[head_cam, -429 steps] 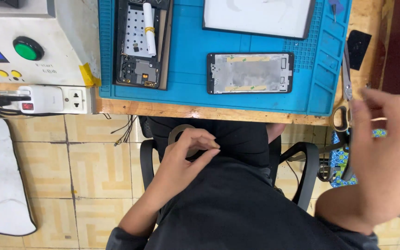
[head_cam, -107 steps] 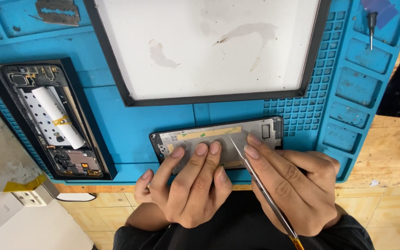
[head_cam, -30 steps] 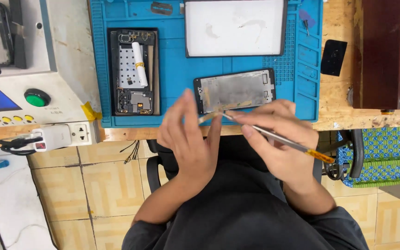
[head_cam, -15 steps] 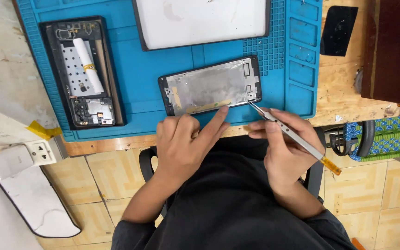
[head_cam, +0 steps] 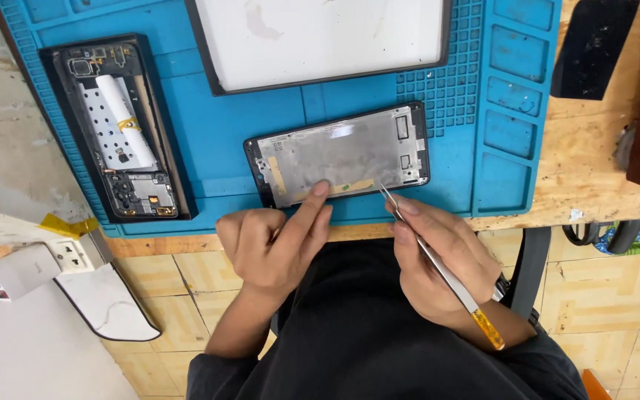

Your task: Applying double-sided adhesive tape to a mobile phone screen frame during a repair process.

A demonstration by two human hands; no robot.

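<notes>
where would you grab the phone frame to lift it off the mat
By its two long edges near the middle, coming from above. The frame lies flat on the mat, thin and slightly tilted, so pinching across its narrow width suits it. The left hand already touches its near edge.

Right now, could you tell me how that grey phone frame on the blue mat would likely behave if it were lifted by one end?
The phone frame looks thin and flat, so probably light and slightly flexible. It is stripped, with exposed cut-outs, so likely fragile. The left hand presses a fingertip on its near edge, suggesting it slides on the mat.
</notes>
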